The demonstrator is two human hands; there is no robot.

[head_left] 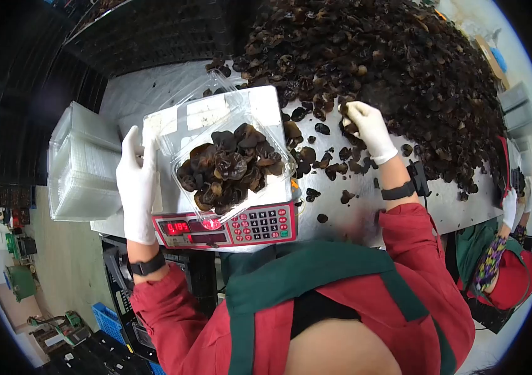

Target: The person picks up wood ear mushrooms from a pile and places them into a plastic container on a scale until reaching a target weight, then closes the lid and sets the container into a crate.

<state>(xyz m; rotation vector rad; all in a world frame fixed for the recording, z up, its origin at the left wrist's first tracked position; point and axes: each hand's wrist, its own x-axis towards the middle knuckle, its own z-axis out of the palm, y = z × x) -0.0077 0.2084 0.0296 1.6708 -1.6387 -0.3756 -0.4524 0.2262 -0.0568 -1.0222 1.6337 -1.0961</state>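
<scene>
An open clear plastic clamshell box [254, 201] sits on the metal plate of a red digital scale [225, 226], filled with dark wood ear mushrooms [229, 165]. My left hand [136, 181], in a white glove, is upright at the plate's left edge with thumb and fingers apart and nothing between them. At the near edge of a big mushroom heap [372, 50], my right hand [368, 129], also gloved in white, has its fingers closed on a dark wood ear mushroom [343, 109], partly hidden by the fingers. Red digits glow on the scale's display.
Nested clear plastic boxes [84, 165] stand left of the scale. Black crates [153, 34] rise behind it. Loose mushroom pieces [334, 169] lie scattered over the metal table [366, 220]. A co-worker's gloved hand [509, 208] and red clothing show at the far right.
</scene>
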